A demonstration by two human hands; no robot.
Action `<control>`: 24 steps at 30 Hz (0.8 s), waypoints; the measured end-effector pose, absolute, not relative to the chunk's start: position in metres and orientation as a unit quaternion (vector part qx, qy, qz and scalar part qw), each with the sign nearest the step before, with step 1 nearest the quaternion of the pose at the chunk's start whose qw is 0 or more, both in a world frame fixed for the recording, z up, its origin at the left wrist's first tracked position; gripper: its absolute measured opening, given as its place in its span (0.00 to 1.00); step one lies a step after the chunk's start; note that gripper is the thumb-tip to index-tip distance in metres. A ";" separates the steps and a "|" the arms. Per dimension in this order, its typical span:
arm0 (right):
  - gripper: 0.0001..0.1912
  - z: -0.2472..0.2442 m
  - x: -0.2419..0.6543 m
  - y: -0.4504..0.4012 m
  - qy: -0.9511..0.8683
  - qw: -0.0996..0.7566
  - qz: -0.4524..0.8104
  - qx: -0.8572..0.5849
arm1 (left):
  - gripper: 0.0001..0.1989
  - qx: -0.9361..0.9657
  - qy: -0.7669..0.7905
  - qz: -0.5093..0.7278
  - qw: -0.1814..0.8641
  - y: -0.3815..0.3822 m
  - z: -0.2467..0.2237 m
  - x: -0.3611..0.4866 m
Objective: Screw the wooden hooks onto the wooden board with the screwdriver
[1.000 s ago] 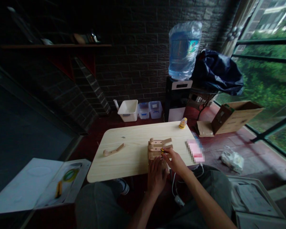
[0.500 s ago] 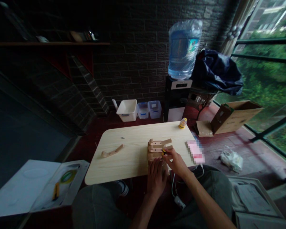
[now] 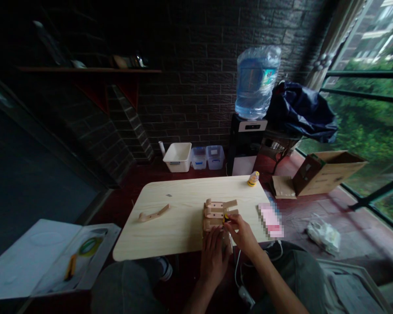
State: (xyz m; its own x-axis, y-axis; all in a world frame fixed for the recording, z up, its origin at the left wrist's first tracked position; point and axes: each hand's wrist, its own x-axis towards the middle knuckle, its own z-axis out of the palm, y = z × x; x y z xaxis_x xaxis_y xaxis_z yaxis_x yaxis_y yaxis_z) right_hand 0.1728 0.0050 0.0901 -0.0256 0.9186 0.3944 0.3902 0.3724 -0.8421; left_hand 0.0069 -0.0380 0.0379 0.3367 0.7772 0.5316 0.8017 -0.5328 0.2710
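Pinching: right hand (image 3: 243,232) clamped on yellow-black tool (image 3: 226,217)
Wooden rack (image 3: 213,215): just left, slats lying left-right
Left hand (image 3: 213,252): over near end, grip unclear

Pale table (image 3: 180,235) here, wooden hook assembly (image 3: 214,204) right under the left hand's fingers (image 3: 212,239)! Left of those fingers, a loose wooden hook (image 3: 155,214); beyond it, a small grey thing (image 3: 169,195). Beyond the fingers, rightward, a yellow-based container (image 3: 253,179); right of them, a blurred pink item (image 3: 270,220).
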 end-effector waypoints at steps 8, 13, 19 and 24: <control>0.13 0.095 0.176 0.002 -0.673 0.474 0.273 -0.499 | 0.28 -0.818 -0.486 -0.308 0.030 -0.038 0.039 0.008; 0.14 0.095 0.176 0.002 -0.669 0.475 0.285 -0.496 | 0.28 -0.816 -0.489 -0.306 0.034 -0.038 0.040 0.009; 0.13 0.093 0.173 0.005 -0.659 0.473 0.311 -0.496 | 0.28 -0.816 -0.492 -0.303 0.025 -0.038 0.044 0.009; 0.14 0.089 0.174 0.008 -0.656 0.487 0.300 -0.492 | 0.30 -0.815 -0.493 -0.303 0.026 -0.038 0.042 0.008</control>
